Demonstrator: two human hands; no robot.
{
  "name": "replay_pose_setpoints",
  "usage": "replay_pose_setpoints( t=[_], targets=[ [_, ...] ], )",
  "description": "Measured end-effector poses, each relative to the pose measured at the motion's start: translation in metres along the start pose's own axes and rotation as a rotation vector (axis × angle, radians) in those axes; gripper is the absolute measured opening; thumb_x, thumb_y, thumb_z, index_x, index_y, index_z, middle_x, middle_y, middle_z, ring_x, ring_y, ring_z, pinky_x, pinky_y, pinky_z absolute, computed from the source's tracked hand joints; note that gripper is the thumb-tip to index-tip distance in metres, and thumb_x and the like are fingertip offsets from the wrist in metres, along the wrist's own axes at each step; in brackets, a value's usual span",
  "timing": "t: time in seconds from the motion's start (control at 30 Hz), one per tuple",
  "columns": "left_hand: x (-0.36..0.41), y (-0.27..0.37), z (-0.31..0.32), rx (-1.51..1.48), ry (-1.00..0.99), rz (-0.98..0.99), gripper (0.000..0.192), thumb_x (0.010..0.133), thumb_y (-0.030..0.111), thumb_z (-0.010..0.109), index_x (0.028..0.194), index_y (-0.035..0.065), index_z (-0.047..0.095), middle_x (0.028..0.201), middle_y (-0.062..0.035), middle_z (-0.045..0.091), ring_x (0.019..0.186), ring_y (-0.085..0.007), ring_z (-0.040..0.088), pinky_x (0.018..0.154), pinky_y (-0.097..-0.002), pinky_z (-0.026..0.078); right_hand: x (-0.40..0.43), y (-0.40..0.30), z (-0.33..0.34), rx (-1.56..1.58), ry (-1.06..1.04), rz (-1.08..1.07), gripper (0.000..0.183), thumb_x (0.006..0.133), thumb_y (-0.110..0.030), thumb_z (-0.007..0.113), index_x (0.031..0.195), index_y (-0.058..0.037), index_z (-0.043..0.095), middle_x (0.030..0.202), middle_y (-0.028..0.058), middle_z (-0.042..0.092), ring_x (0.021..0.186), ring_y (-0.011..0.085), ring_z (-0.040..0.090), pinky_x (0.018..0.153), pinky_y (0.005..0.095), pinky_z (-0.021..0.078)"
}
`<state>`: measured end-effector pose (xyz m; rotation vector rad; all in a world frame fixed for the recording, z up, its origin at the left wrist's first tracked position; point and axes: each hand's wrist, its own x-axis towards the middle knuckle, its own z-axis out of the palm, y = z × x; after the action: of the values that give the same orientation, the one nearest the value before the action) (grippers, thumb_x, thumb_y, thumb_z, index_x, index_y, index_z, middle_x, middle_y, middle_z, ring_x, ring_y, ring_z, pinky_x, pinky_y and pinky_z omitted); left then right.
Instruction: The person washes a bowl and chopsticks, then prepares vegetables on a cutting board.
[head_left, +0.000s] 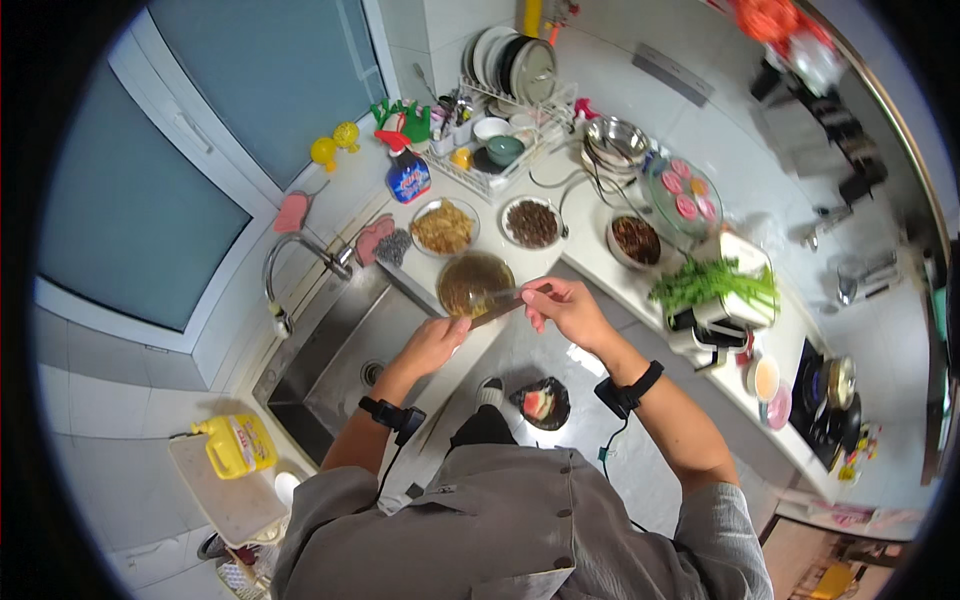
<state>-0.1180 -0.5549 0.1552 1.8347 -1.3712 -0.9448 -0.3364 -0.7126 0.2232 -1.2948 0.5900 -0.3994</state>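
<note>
A round bowl of brownish liquid (474, 271) stands at the counter's front edge, right of the sink. Over its near rim, my right hand (561, 306) pinches the brown handle of a blurred, pale utensil (495, 297) whose far end reaches into the bowl. A narrow dark brown strip (495, 312) runs between my hands; its exact kind is unclear. My left hand (436, 343) has its fingertips at the strip's lower end, beside the sink edge. Behind the bowl sit a dish of light brown pieces (444, 227) and a plate of dark brown pieces (532, 223).
Left lies a steel sink (352, 352) with a curved faucet (289, 247). A spray bottle (407, 174) and a dish rack (487, 180) stand behind. Rightward are a bowl of dark food (634, 240), leafy greens (712, 285) and a stove (814, 405). A lined bin (555, 416) sits on the floor.
</note>
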Motion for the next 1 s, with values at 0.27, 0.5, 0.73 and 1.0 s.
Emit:
replay_pose_setpoints(
  t=[0.27, 0.5, 0.73, 1.0],
  targets=[
    [0.081, -0.156, -0.06, -0.088, 0.592, -0.18, 0.027, 0.096, 0.028, 0.057, 0.101, 0.0017, 0.058, 0.085, -0.0158, 0.065, 0.078, -0.03, 0.064, 0.069, -0.0373, 0.049, 0.218, -0.082, -0.036, -0.402, 0.395, -0.396, 0.022, 0.095, -0.019, 0.061, 0.101, 0.0014, 0.067, 0.069, 0.0009, 0.061, 0.057, 0.0065, 0.053, 0.053, 0.0219, 0.0431],
    [0.027, -0.208, -0.051, -0.233, 0.456, -0.473, 0.021, 0.096, 0.02, 0.055, 0.097, -0.0005, 0.059, 0.081, -0.0069, 0.065, 0.07, -0.0134, 0.059, 0.062, -0.0294, 0.047, 0.41, -0.068, -0.054, -0.37, 0.473, -0.424, 0.025, 0.093, -0.024, 0.063, 0.1, -0.0001, 0.069, 0.067, 0.0033, 0.064, 0.056, 0.0092, 0.059, 0.05, 0.0248, 0.0457],
    [-0.042, -0.239, -0.045, -0.339, 0.535, -0.618, 0.022, 0.093, 0.021, 0.058, 0.095, -0.0003, 0.06, 0.079, -0.0103, 0.065, 0.073, -0.0179, 0.064, 0.065, -0.0312, 0.051, 0.494, -0.015, -0.047, -0.45, 0.479, -0.361, 0.022, 0.091, -0.02, 0.064, 0.096, 0.0012, 0.069, 0.069, 0.0076, 0.067, 0.056, 0.0134, 0.062, 0.052, 0.028, 0.0492],
    [-0.048, -0.236, -0.042, 0.068, 0.529, -0.651, 0.02, 0.085, 0.017, 0.064, 0.091, -0.0014, 0.062, 0.077, -0.0168, 0.065, 0.074, -0.0307, 0.064, 0.067, -0.0392, 0.051, 0.534, 0.002, -0.059, -0.553, 0.072, -0.138, 0.05, 0.083, -0.021, 0.074, 0.118, 0.0069, 0.054, 0.082, 0.0092, 0.069, 0.067, 0.016, 0.065, 0.06, 0.0285, 0.0506]
  ],
)
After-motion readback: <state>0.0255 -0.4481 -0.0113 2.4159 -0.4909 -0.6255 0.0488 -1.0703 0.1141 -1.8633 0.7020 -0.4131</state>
